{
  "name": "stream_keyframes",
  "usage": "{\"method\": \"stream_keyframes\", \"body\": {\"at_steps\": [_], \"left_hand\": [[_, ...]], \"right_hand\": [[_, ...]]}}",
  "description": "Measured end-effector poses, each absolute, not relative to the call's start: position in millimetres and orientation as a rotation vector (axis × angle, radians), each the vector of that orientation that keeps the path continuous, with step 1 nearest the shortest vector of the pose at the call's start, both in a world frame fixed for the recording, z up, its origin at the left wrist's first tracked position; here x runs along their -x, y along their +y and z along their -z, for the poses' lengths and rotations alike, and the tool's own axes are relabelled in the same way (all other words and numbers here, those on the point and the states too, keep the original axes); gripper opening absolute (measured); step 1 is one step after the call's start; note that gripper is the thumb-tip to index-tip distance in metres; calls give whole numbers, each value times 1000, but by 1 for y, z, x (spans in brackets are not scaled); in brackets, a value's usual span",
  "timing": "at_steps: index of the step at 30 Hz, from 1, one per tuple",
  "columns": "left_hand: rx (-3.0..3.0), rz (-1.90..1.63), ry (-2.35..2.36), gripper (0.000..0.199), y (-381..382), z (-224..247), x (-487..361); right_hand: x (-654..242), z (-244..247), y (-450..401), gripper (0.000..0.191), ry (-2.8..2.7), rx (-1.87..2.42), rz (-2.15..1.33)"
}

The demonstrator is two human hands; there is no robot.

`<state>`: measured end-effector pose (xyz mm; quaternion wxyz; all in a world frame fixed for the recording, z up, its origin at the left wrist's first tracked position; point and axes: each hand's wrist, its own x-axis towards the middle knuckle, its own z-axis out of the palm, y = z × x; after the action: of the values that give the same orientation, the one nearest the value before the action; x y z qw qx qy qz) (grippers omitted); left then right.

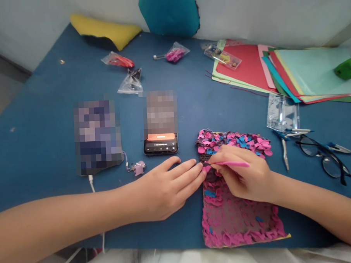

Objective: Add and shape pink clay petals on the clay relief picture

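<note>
Apparently unfinished, the rectangular pink-brown panel (240,216) lies near right on the blue counter (40,102): multicoloured petals (231,138) crowd its far end, its middle flatter. The right hand (247,175) clamps its grip on a slim pink tool (235,164); the left hand (172,188), outstretched, touches the panel.

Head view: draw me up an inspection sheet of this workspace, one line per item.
Surface: blue tabletop, things spread across it.
Work items: textured panel in pink, blue and dark tones, ruffled at top and bottom, flatter between; pink-handled tool, tip at the panel.
Clutter: phone, glasses, clear case, coloured sheets, small plastic bags.
Hands: right hand grips the tool; left hand holds nothing, fingertips at the panel's left edge.
Cables: white cable from a pixelated device, partly hidden by the left forearm.
Surroundings: pale wall; co-workers: nothing seen.
</note>
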<state>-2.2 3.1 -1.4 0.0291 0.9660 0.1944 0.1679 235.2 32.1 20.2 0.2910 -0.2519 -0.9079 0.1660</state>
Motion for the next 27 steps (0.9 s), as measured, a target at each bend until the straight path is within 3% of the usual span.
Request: {"method": "stream_keyframes", "body": {"at_steps": [27], "left_hand": [[-3009,-571,571,38,3,2,4]], "right_hand": [[-233,-11,32,20,-2428,607,-505]]}}
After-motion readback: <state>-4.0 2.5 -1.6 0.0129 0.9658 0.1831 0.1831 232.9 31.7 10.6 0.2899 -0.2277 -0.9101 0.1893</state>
